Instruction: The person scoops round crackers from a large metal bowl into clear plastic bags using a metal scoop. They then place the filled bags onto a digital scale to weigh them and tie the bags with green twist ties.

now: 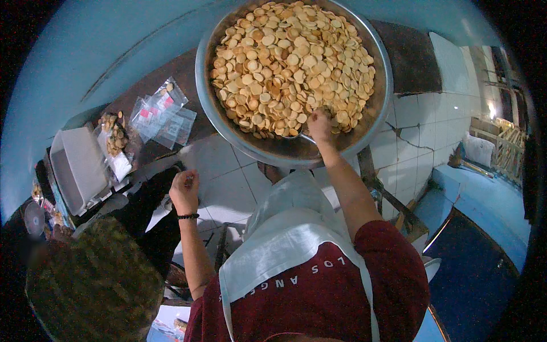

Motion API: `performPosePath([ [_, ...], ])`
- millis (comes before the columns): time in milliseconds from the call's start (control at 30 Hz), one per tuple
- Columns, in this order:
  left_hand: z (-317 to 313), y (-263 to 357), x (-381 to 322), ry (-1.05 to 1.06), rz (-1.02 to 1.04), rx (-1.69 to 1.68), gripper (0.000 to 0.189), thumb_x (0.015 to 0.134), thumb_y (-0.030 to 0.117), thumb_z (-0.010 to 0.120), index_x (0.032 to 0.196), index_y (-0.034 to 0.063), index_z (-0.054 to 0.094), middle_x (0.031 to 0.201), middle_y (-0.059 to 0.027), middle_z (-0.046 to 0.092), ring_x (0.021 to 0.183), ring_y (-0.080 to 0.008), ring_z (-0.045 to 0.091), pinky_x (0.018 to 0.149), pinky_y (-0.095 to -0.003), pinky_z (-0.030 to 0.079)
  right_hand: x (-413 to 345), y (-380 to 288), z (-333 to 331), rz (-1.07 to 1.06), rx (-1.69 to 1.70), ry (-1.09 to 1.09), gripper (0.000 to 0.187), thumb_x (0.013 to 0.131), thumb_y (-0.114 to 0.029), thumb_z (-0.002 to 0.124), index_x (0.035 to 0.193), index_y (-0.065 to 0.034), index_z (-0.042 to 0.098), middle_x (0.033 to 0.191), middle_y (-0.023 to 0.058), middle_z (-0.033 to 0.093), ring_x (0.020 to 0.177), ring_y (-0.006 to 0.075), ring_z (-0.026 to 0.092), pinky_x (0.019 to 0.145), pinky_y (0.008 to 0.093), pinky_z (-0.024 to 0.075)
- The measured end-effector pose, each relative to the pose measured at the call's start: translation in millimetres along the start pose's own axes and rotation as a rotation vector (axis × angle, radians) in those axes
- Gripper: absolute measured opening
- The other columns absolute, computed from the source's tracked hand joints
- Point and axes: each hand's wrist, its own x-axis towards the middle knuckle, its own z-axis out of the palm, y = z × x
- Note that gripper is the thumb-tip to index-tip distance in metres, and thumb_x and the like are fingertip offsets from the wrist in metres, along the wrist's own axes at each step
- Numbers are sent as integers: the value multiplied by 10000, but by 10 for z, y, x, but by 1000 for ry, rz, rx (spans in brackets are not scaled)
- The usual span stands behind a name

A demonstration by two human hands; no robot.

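A wide metal basin holds a large heap of small round, flat, golden-brown crackers. My right hand is at the basin's near side, closed around a metal utensil that looks like a scoop or ladle. Crackers and my fingers hide most of that utensil. Away from the basin, on its lower left, my left hand is raised over the floor. Its fingers are curled in and I see nothing in them. A dark beaded bracelet circles that wrist.
Clear plastic bags and a bag of brown crackers lie on the dark bench at left. Beside them stands a pale plastic container. A person in a patterned head covering is close at my left. A brush rests on a blue ledge.
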Motion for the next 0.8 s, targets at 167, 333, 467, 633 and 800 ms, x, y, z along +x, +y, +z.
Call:
performPosePath([
  [167, 99, 43, -146, 1, -69, -154, 112, 784, -10, 653, 882, 41, 666, 811, -78, 625, 662, -163, 625, 596, -255, 491, 182, -40, 101, -22, 102, 199, 271, 782, -238, 722, 921, -8, 684, 807, 139, 691, 769, 297, 667, 701, 387, 514],
  [333, 155, 13, -237, -37, 100, -91, 234, 766, -69, 573, 940, 56, 667, 966, -114, 659, 819, -254, 654, 695, -299, 515, 174, -131, 155, -31, 88, 167, 245, 766, -218, 725, 886, -9, 678, 793, 137, 687, 767, 304, 664, 712, 385, 511],
  [467, 109, -12, -345, -141, 47, -76, 393, 743, -77, 528, 1077, 86, 656, 1135, -131, 648, 1007, -303, 634, 842, -364, 513, 26, -73, -144, -174, 82, -6, 183, 761, -151, 678, 849, 3, 633, 826, 154, 672, 778, 320, 643, 719, 369, 497],
  [633, -33, -3, -564, -19, 8, -35, 407, 783, -25, 555, 1145, 132, 652, 1196, -104, 639, 1012, -283, 648, 836, -366, 521, -95, -950, -294, -627, -619, -481, 199, 843, -117, 572, 1018, -58, 647, 872, 213, 651, 813, 378, 641, 708, 461, 499],
  [800, -204, 51, -884, 0, -218, -151, 306, 834, 45, 563, 1100, 152, 667, 1133, -65, 662, 945, -279, 653, 787, -359, 532, -898, -3199, -13, -680, 197, -1031, 262, 929, -186, 601, 1139, -30, 596, 919, 104, 684, 881, 216, 669, 707, 347, 516],
])
